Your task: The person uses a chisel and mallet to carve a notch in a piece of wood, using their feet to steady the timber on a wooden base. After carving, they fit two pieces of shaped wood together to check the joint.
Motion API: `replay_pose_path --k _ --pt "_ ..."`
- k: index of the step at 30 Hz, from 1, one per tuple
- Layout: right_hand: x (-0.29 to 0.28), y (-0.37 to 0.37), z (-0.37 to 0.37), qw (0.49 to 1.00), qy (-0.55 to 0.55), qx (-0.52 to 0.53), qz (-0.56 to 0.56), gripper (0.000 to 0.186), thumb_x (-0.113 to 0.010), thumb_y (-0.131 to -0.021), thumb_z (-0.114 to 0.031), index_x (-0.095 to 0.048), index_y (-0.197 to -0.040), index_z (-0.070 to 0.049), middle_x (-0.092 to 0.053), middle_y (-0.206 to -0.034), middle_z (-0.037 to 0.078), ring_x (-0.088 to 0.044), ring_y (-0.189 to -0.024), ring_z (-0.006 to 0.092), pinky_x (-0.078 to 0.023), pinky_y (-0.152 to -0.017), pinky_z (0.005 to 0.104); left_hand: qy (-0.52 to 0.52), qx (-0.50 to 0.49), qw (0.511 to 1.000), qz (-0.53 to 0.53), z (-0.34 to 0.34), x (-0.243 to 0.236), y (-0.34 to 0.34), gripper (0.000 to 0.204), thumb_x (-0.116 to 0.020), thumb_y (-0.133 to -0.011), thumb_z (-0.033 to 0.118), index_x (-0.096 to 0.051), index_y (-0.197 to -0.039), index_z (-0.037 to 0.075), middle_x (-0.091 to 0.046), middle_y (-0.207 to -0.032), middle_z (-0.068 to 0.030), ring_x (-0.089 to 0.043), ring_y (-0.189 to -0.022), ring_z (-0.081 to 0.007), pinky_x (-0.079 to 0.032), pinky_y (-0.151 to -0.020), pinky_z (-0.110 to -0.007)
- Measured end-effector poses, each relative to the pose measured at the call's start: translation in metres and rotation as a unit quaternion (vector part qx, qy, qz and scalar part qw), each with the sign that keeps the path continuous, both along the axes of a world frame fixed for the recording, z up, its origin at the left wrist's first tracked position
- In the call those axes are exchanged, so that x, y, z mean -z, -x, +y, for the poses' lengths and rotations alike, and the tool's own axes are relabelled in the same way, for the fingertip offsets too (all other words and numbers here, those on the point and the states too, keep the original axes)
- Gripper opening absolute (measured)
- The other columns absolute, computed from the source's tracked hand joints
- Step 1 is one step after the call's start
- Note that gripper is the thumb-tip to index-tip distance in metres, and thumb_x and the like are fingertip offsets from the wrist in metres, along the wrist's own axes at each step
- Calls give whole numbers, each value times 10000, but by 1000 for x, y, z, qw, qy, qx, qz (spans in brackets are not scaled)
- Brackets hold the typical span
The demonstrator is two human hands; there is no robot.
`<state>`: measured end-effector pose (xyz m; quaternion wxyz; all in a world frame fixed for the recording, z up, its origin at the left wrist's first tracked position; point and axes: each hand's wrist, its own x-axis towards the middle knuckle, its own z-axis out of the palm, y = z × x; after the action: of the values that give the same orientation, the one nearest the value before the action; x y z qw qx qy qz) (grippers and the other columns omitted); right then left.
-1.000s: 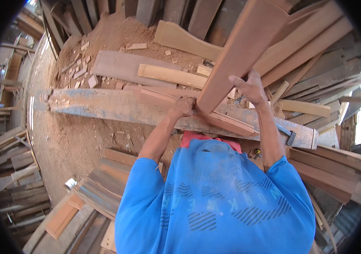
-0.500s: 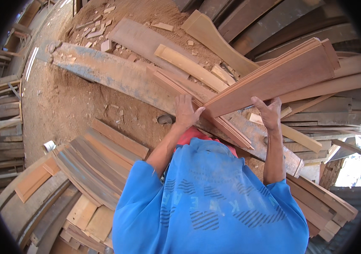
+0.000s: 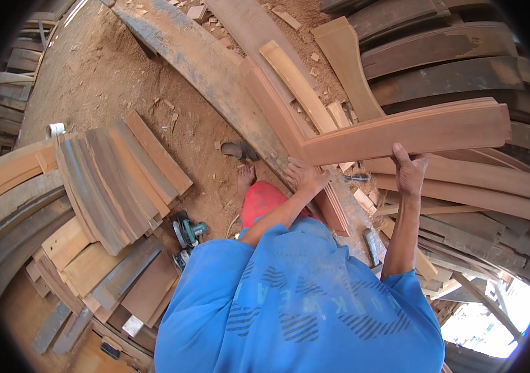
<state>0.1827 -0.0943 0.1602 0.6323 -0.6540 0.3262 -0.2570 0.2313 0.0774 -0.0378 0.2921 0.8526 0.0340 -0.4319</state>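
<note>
A raised stack of thin reddish-brown boards (image 3: 402, 133) slants across a lower stack of similar boards (image 3: 334, 208), which lies along a long plank (image 3: 215, 81). My right hand (image 3: 409, 169) grips the raised stack by its lower edge, thumb on its broad face and the other fingers mostly hidden. Close to the stack's near corner, my left hand (image 3: 307, 176) is bent over the lower boards, its fingers curled at their left edge.
A pale wood strip (image 3: 296, 84) and a curved board (image 3: 352, 68) lie beyond. Left are stacked planks (image 3: 109, 180) and a green power saw (image 3: 188, 230). A dark tool (image 3: 372, 247) rests on the plank's near end. Curved boards (image 3: 439, 50) fill the far right; sawdust covers the ground (image 3: 128, 87).
The raised stack has swung lower at its right end and lies flatter. My left hand has shifted right, curling over the lower boards. The view has turned, showing the saw.
</note>
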Motion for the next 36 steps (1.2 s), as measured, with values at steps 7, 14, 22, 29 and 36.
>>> replay_pose_path --k 7,14,22,29,36 --pt "28 4 -47 994 -94 -2 -46 350 -731 -925 -31 -601 -1249 -3 -679 -1121 95 -701 -988 204 -651 -845 358 11 -67 997 -44 -11 9 12 1302 -821 -723 350 54 -1534 -172 -184 -1553 -406 -202 -1447 -548 -181 -1221 -584" --pt "63 13 -68 984 -148 50 -90 362 -717 -935 -25 -585 -1269 18 -665 -1173 127 -693 -1042 250 -656 -851 410 72 -40 989 -121 9 7 -28 1182 -755 -745 264 -5 -1577 -114 -326 -1457 -432 -247 -1410 -554 -196 -1230 -537" --pt "117 60 -50 925 -276 203 -165 417 -700 -932 5 -542 -1318 -8 -629 -1260 143 -666 -1124 293 -633 -913 470 20 134 975 -177 11 3 -95 1145 -764 -724 228 -82 -1593 -73 -357 -1433 -428 -303 -1385 -545 -163 -1236 -563" --pt "182 129 19 844 -389 351 -111 389 -658 -971 -43 -521 -1335 -29 -601 -1323 129 -611 -1220 282 -594 -976 462 -4 320 921 -222 28 2 -181 1119 -754 -697 180 -132 -1605 -21 -352 -1479 -394 -296 -1407 -554 -150 -1235 -577" --pt "227 174 102 713 -598 363 -47 307 -661 -974 -98 -601 -1265 -21 -701 -1113 140 -693 -1013 274 -605 -867 416 6 342 885 -317 70 35 -189 925 -685 -860 338 -221 -1612 62 -291 -1567 -370 -300 -1430 -536 -185 -1168 -659"
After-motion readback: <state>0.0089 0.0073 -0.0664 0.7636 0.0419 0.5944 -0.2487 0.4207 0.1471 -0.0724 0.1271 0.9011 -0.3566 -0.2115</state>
